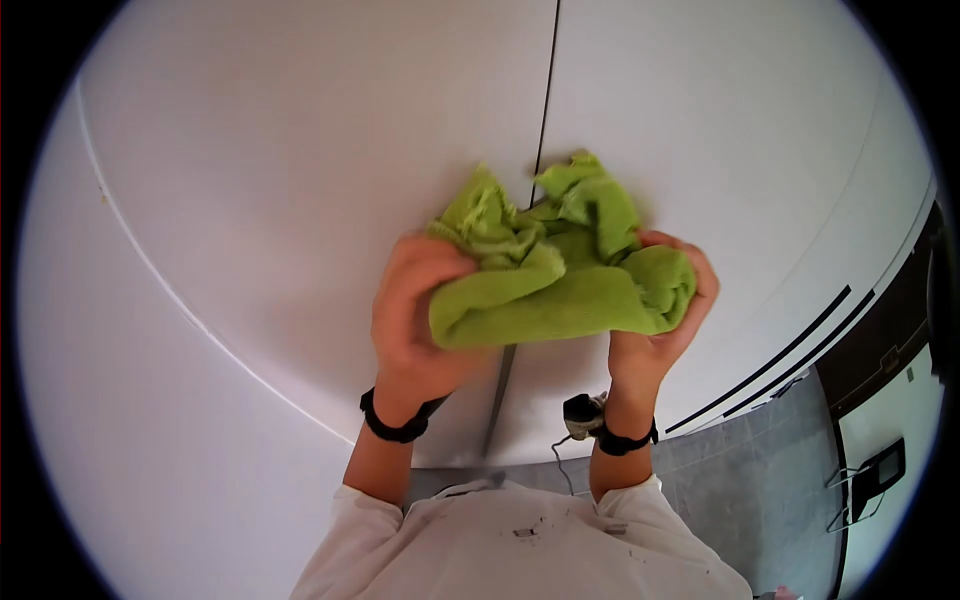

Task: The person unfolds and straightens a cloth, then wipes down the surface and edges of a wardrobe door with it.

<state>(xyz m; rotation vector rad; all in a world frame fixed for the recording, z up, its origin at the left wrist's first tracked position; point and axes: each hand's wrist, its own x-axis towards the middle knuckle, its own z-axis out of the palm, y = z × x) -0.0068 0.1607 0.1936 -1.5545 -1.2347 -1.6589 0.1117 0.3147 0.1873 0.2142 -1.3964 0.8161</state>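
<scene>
Green cloth (575,305) is bunched before the white panels (300,150), a gathering step by the look; the right hand (703,290) cups its rolled end in curved fingers; the left hand (408,300), blurred, probably grips the opposite end; any next move calls for even support.

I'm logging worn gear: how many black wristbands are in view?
2: one wristband just below the left hand, another wristband just below the right hand.

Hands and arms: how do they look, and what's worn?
Left hand and right hand are ungloved, pale sleeves ending before the wrists. Left band and right band are black; beside the right one sits a black-and-beige device, a thin grey cable below it.
</scene>
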